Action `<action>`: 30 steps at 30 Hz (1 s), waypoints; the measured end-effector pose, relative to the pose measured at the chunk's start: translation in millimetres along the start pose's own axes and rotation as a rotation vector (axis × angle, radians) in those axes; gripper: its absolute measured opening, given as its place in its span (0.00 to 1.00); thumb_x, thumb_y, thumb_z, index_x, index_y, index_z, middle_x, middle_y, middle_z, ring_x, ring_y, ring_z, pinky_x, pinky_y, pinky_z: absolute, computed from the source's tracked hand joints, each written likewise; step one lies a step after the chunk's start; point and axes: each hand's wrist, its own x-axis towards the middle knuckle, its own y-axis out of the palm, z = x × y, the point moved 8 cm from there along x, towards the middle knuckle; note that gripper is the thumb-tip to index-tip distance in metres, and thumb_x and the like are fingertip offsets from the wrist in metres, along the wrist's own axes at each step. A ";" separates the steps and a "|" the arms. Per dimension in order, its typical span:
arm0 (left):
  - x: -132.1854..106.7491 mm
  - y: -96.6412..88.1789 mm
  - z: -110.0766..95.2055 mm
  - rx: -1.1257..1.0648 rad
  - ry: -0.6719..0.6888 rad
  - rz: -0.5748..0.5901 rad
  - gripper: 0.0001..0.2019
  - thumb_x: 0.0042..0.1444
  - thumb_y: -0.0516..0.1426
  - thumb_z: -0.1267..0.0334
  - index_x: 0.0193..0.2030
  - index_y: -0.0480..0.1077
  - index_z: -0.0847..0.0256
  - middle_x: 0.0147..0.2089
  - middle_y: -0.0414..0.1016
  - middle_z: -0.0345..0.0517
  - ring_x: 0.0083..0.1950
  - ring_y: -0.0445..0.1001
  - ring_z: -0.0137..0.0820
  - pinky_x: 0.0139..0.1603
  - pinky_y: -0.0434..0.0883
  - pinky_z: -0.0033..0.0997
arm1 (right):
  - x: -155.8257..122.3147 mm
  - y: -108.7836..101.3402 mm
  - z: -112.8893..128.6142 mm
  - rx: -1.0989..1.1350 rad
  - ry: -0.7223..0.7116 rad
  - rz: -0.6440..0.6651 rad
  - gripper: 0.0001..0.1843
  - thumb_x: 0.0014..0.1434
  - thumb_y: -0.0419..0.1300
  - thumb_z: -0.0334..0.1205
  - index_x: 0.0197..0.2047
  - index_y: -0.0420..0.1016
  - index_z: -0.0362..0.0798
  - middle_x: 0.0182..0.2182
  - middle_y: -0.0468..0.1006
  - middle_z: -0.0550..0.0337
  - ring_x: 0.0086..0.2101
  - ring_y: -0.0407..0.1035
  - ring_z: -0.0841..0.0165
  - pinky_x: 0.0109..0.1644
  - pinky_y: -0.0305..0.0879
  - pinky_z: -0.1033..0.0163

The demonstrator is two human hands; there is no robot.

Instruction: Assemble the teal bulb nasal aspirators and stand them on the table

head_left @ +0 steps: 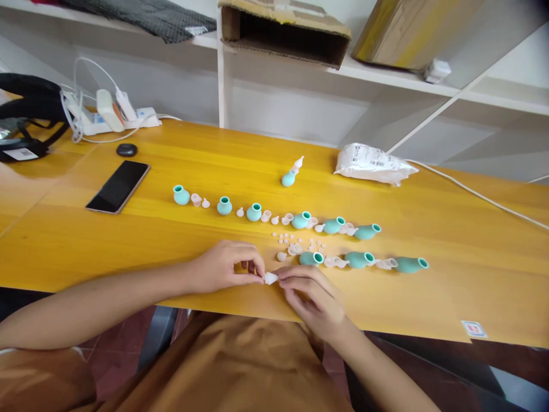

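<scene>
The left hand (229,264) and right hand (316,294) pinch opposite ends of the small white piece (271,278), its long axis running left to right.

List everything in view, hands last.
Round-bellied, open-necked bulbs: nine, teal, two rows on wooden table.
Bulb with pointed top: one, teal and pink, behind rows.
Small cups, caps and discs: many, pale pink, among bulbs.
Pointed piece: one, white, front centre.
Flat phone: one, black, table left.
Rounded oval object: one, black, behind phone.
Strapped device: one, black, left edge.
Power strip with plugs: one, white, back left.
Plastic package: one, white, back right.
Loose cable: one, white, right.
Cardboard boxes: two, brown, white shelf.
Small box: one, white, shelf right.
Textured sheet: one, dark grey, shelf left.
Square label: one, white-and-red, front right.
Left hand: one, bare, pinching piece.
Right hand: one, bare, pinching piece.
</scene>
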 end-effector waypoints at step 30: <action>1.9 13.9 15.4 -0.248 -0.164 0.137 0.10 0.63 0.74 0.56 0.43 0.84 0.59 0.40 0.86 0.42 0.40 0.81 0.29 0.44 0.75 0.27 | -3.0 8.5 0.0 0.105 0.007 0.075 0.19 0.70 0.65 0.19 0.57 0.80 0.49 0.49 0.86 0.50 0.48 0.84 0.63 0.51 0.84 0.57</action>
